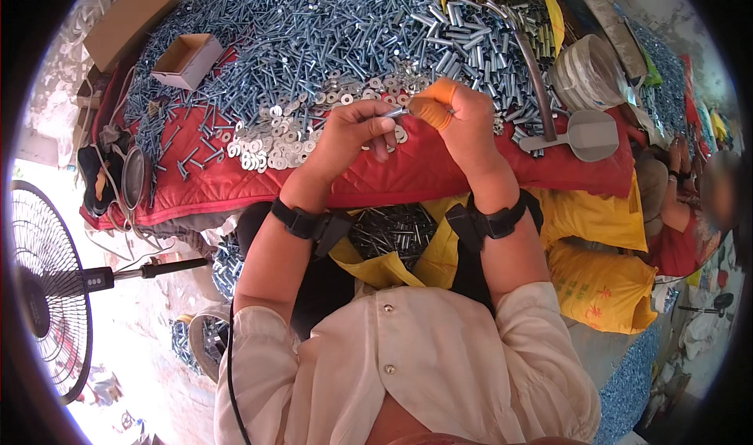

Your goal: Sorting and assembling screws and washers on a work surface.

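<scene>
Above the near edge of a red quilted cloth (188,198), my hands meet around a small shiny metal sleeve (398,112). My left hand (354,131) pinches it between thumb and fingers. Orange covers wrap fingers of my right hand (463,112), which is closed at the sleeve's other end; what its fingertips grip there is hidden. Under and beside my left hand lie loose flat washers (271,143). Beyond them spreads a large heap of long bolts (267,45), with metal sleeves (471,45) piled behind my right hand.
A small open carton (187,62) rests on the bolts at left. A grey scoop (592,136) and white tub (588,72) stand at right. Below my wrists, a yellow bag (376,268) holds metal pieces. A fan (51,288) is at far left; another person (678,210) sits far right.
</scene>
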Motion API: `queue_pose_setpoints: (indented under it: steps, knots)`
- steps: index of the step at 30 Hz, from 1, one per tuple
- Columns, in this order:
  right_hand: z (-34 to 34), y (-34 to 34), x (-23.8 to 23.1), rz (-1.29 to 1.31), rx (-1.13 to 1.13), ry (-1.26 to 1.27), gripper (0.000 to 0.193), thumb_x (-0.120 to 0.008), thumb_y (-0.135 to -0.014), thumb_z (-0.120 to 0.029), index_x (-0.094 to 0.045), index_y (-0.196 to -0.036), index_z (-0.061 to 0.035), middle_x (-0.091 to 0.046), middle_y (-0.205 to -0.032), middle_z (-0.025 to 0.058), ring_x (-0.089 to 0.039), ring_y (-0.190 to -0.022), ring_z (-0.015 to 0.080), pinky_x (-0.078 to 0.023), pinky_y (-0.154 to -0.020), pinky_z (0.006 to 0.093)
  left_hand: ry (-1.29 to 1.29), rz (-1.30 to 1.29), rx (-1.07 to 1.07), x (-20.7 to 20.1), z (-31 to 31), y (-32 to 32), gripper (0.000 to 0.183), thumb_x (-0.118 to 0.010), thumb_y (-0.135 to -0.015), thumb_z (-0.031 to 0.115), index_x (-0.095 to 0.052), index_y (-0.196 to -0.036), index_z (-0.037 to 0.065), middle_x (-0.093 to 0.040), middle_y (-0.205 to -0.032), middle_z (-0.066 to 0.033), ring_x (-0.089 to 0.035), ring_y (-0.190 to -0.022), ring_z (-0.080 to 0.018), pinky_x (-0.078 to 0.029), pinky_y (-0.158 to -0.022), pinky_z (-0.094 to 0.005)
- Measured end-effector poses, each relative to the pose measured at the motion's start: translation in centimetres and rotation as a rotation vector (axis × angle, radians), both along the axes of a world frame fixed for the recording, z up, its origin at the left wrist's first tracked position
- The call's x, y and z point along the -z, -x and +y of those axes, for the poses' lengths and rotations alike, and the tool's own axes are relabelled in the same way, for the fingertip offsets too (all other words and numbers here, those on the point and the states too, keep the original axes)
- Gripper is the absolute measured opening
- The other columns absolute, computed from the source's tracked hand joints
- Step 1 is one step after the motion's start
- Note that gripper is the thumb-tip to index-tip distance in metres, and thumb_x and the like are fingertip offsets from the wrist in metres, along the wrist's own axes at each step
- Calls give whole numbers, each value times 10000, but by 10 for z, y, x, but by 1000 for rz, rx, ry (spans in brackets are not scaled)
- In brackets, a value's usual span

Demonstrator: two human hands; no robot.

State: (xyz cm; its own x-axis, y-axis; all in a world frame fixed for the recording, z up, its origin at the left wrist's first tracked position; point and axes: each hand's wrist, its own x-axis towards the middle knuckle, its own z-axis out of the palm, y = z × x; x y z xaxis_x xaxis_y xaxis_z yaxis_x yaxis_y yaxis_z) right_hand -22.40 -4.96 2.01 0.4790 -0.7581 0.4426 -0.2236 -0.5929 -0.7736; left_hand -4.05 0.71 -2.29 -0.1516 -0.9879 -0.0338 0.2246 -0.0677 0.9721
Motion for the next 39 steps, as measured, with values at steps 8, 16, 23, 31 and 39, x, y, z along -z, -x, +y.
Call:
queue_pose_setpoints:
  steps: [8,16,23,31,39]
  knots:
    - [-8,-11,5,-526,-11,-360,379,-465,-921,-312,-641,-878,21,-642,-740,96,-616,-615,140,-496,-562,243,-62,25,221,-14,8,-10,282,-632,-807,212,-604,-949,-29,-618,-695,-96,-565,-482,-135,-450,-427,-217]
    - [-18,-18,13,-517,-3,-474,452,-417,-929,-354,-635,-882,39,-637,-729,104,-614,-610,151,-495,-575,249,-312,-442,342,-36,-1,-35,418,-645,-783,256,-583,-1127,27,-609,-652,-74,-563,-491,-116,-433,-413,-228]
    - [-9,-32,18,-553,-44,-456,412,-428,-934,-317,-633,-875,35,-620,-713,81,-600,-612,132,-485,-582,241,97,-1301,-445,-17,-89,-38,528,-660,-737,381,-572,-1126,37,-628,-890,-134,-615,-816,-248,-488,-710,-373]
    - [1,-36,33,-409,-164,-292,218,-493,-893,-160,-623,-890,15,-615,-711,74,-593,-603,121,-478,-585,228,172,-1634,-576,4,-144,-9,563,-696,-652,466,-588,-959,8,-548,-973,-142,-516,-971,-304,-455,-803,-395]
    - [7,-35,23,-306,-206,-101,287,-493,-908,-218,-635,-861,27,-614,-676,71,-587,-605,104,-472,-571,224,134,-1639,-525,2,-153,-6,469,-634,-707,390,-566,-942,-11,-560,-980,-155,-566,-938,-295,-483,-774,-394]
